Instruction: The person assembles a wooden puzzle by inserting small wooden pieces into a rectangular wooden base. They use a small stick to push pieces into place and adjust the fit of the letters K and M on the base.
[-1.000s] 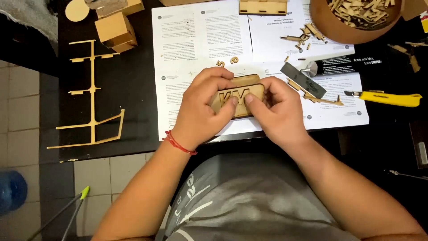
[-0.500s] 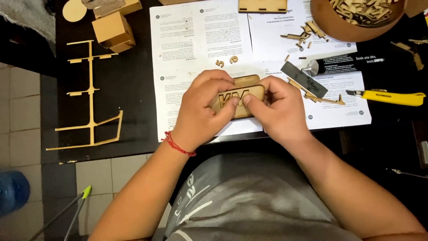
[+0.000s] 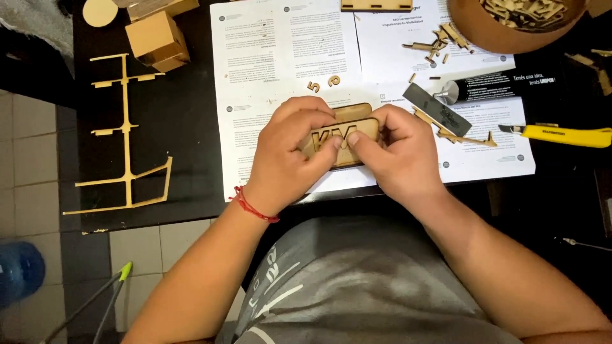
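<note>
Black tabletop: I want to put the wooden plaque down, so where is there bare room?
Bare black tabletop lies between the thin wooden offcut frame and the white printed sheets. The right side is crowded: yellow utility knife, glue tube, wooden scraps, brown bowl.

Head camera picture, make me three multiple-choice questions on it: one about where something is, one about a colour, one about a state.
1. Where is the utility knife?
A. right of the hands on the table
B. on the floor
C. in the bowl

2. What colour is the band on the left wrist?
A. blue
B. red
C. green

3. How is the wooden plate held?
A. lying untouched
B. by one hand only
C. by both hands

Answers: 1 A, the yellow knife lies at the table's right side. 2 B, a red band circles the wrist. 3 C, the left hand and right hand both pinch it, fingers on its front.
</note>
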